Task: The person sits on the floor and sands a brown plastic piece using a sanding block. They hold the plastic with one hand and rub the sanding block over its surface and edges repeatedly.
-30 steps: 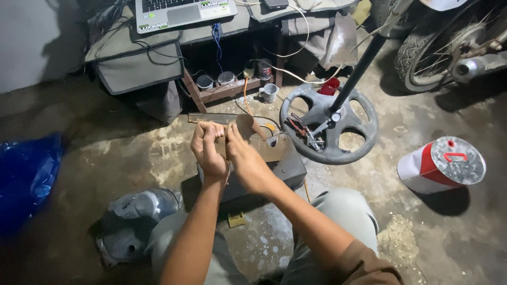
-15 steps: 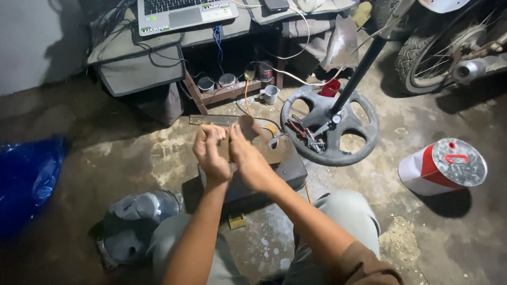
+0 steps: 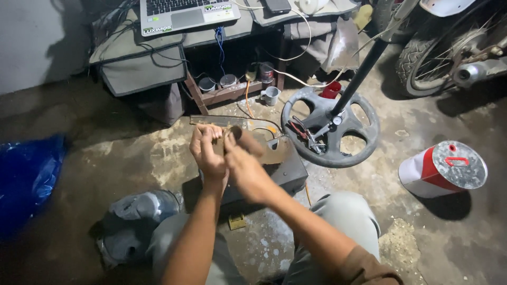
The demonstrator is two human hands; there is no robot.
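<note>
My left hand and my right hand are pressed close together over a dark box on the floor between my knees. Both grip a flat brown piece that sticks out to the right of my fingers. A small rounded brown end shows above my right thumb. My left fingers curl around the piece's left part, which they hide. My right hand is slightly blurred.
A round spoked disc on a black pole lies just right of the box. A red-and-white tin stands at the right and a blue plastic bag at the left. A laptop, a low shelf with a mug and a motorcycle wheel stand behind.
Both hands stay together on the brown piece, with only small shifts of the right hand's fingers. Nothing else has moved.
</note>
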